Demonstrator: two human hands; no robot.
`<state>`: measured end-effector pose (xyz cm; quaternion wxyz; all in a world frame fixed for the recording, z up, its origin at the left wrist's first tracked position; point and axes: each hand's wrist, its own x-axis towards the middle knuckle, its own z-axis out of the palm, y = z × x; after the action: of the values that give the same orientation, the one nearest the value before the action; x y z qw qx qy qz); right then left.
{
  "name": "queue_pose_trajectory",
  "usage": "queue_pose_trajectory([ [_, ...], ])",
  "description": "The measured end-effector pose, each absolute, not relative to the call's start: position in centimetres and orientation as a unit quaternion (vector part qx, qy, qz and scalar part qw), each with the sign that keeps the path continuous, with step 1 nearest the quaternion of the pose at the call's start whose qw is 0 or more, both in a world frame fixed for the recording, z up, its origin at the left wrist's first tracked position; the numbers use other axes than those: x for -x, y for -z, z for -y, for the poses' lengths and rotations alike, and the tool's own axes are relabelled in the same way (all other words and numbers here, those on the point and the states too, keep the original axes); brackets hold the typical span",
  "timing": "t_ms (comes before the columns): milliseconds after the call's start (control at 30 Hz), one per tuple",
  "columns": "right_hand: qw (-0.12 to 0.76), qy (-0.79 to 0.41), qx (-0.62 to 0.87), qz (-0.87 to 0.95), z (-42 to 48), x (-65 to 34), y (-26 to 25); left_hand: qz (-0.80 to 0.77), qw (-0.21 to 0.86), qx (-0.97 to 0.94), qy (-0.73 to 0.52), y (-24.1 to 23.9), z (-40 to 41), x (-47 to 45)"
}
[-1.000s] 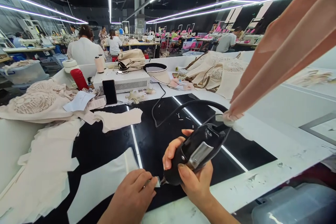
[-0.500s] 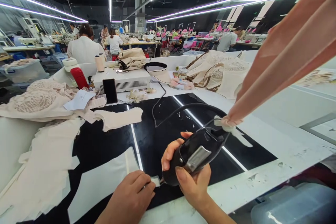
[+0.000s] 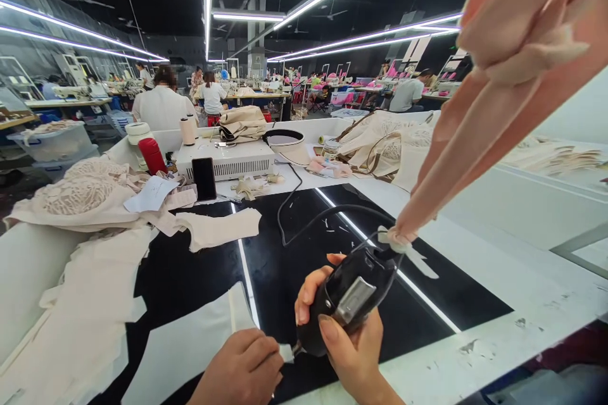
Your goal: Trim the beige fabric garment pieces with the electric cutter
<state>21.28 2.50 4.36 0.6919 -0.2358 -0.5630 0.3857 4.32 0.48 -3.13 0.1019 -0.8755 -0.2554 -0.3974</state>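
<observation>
My right hand (image 3: 349, 345) is wrapped round a black corded electric hand tool (image 3: 344, 304) with a silver plate on its side. The tool's thin metal tip points left and meets a small white piece of fabric (image 3: 285, 352). Closed over that piece, my left hand (image 3: 244, 367) pinches it near the tip; the fingertips are partly hidden. A white fabric panel (image 3: 190, 342) lies beside and partly behind my left hand on the black work surface (image 3: 266, 266). A knotted pink fabric strip (image 3: 456, 145) runs from the tool's rear end up to the right.
Cream fabric pieces (image 3: 80, 310) are stacked at the left, with a lace garment (image 3: 80, 193) behind. A smaller cut piece (image 3: 221, 228), phone (image 3: 204, 178), white box (image 3: 242, 161), thread cones (image 3: 189, 130) and visor (image 3: 287, 144) stand farther back. A black cord (image 3: 304, 228) crosses the surface.
The view has tilted up, so the table sits lower in the picture. The tool and my right hand have shifted slightly; both hands keep their grips, and the pink strip's knot now shows.
</observation>
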Motion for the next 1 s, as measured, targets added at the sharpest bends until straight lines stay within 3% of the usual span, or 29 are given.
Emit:
queue_pose_trajectory([
  [300, 0.705, -0.368, 0.231, 0.561, -3.0, -21.3, -3.8, 0.242, 0.155, 0.871, 0.398, 4.6, -1.2, -4.9],
  [700, 0.706, -0.388, 0.250, 0.538, -3.2, -21.5, -5.3, 0.288, 0.086, 0.896, 0.328, 2.8, 0.6, -4.0],
  [1000, 0.704, -0.388, 0.251, 0.540, -3.4, -21.2, -5.1, 0.288, 0.087, 0.888, 0.347, 2.1, 0.6, -4.2],
])
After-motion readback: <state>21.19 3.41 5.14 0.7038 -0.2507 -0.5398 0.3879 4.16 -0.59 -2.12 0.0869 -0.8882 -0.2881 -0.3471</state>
